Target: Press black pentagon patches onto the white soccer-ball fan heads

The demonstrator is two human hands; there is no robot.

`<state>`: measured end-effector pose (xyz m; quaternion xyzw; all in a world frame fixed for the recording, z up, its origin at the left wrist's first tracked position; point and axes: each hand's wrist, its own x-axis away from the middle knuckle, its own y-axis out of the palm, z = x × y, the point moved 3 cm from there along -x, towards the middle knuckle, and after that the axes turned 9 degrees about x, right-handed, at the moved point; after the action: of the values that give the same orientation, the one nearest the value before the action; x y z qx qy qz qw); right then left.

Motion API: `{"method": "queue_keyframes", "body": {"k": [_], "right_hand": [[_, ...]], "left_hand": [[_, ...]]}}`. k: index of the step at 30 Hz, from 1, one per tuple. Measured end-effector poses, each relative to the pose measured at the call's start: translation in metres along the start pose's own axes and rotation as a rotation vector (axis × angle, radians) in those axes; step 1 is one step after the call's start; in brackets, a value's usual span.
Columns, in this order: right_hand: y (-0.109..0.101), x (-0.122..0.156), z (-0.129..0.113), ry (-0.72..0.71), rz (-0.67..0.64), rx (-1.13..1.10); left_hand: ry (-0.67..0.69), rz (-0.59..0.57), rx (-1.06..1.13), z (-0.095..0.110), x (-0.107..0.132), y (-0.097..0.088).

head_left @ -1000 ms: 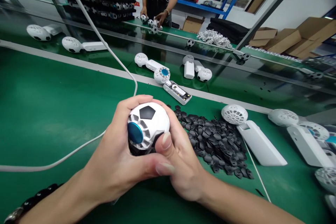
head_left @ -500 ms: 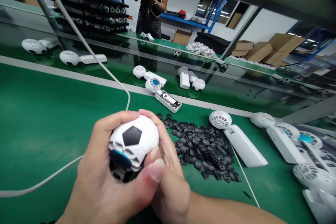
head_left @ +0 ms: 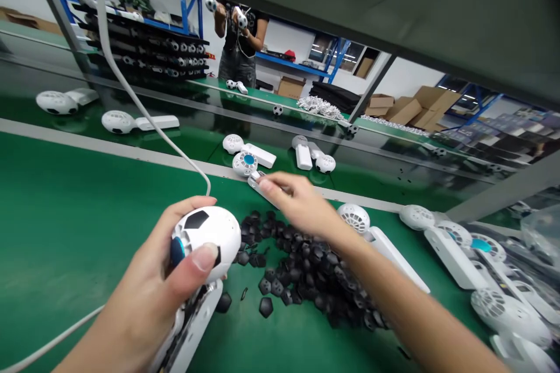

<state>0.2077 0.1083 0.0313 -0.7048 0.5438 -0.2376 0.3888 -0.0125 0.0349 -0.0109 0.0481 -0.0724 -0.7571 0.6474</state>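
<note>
My left hand (head_left: pixel 149 297) is closed round a white football-shaped fan head (head_left: pixel 205 239) with black pentagon patches and a blue hub; its white handle (head_left: pixel 192 326) points down toward me. My right hand (head_left: pixel 293 201) reaches forward over a heap of small black pentagon pieces (head_left: pixel 306 271). Its fingertips rest on the open white handle (head_left: pixel 258 182) of a fan with a blue hub (head_left: pixel 245 162) at the belt's edge. Whether the fingers grip that handle is not clear.
Several white fan units lie at the right (head_left: pixel 455 245) and on the glossy conveyor (head_left: pixel 254 151) beyond the metal rail. A white cable (head_left: pixel 144 111) crosses the green mat. A person (head_left: pixel 236 41) across the line holds up two ball fans.
My right hand left the ball fan and stretched forward to the open fan at the belt edge. The left hand alone now holds the ball fan, lower and to the left. The view tilted upward.
</note>
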Motion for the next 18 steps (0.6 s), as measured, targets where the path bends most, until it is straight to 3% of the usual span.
{"method": "queue_keyframes", "body": {"k": [2,5,9,14,18], "right_hand": [[-0.024,-0.036,0.045,0.129,0.067,0.137],[-0.043,-0.078,0.107,0.27,0.113,0.263],[-0.044,-0.099,0.149,0.244,0.18,0.32],[-0.048,-0.104,0.144,0.059,0.292,0.305],[-0.048,-0.099,0.101,-0.162,0.321,0.3]], "left_hand": [[-0.099,0.092,-0.053,0.004,0.001,0.001],[-0.119,0.126,-0.06,0.014,0.003,0.008],[-0.117,0.106,-0.051,0.017,0.0,0.007],[-0.106,0.039,0.046,0.013,-0.002,0.0],[-0.129,-0.006,0.132,0.012,-0.002,0.0]]}}
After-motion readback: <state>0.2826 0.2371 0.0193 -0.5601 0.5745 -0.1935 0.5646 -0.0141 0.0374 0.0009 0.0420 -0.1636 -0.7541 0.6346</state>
